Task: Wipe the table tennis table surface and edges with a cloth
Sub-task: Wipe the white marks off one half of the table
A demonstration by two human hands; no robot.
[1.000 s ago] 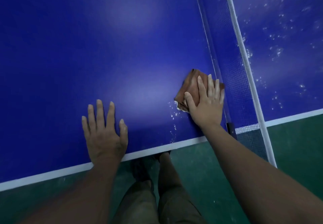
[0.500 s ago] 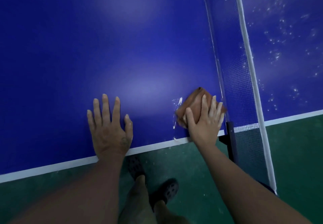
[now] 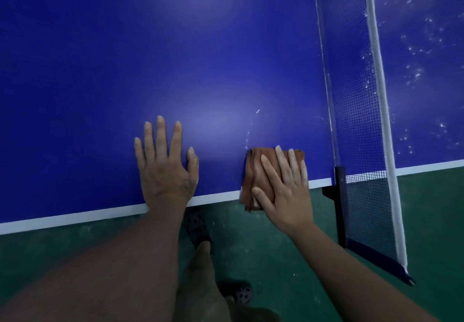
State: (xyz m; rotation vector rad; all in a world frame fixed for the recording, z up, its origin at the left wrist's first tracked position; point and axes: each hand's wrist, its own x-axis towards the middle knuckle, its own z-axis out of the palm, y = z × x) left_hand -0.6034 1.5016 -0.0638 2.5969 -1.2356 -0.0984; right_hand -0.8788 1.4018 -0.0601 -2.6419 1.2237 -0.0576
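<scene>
Both hands lie flat, fingers straight: left hand [image 3: 167, 171] on the table [image 3: 100, 70], right hand [image 3: 283, 191] pressing the cloth [image 3: 253, 171].

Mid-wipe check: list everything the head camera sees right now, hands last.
table tennis table: one, blue, fills the upper frame
edge line: one, white, along the near edge
net: one, blue mesh with white top tape, right side
net post: one, dark, clamped at the near edge
cloth: one, brown, overhanging the near edge by the post
specks: many, white, mostly beyond the net
floor: green, below the table
shoes: two, dark, on the floor
left hand: flat on the table
right hand: fingers straight, pressing the cloth
</scene>
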